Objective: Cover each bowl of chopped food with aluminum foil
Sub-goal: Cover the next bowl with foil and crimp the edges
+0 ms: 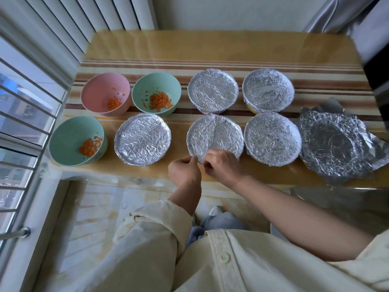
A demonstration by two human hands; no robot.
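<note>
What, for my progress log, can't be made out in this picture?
- Head view: whatever food lies under the five foil covers, such as the front middle foil cover.
- That cover's near edge: the left hand and right hand pinching it hide it.
- Loose foil pile: sheet count unclear; the right frame edge cuts it.

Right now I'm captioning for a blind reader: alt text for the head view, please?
The left hand and right hand pinch the near rim of the foil-covered front middle bowl. Four other bowls are foil-covered; a pink bowl and two green bowls of chopped orange food stand uncovered at left.
</note>
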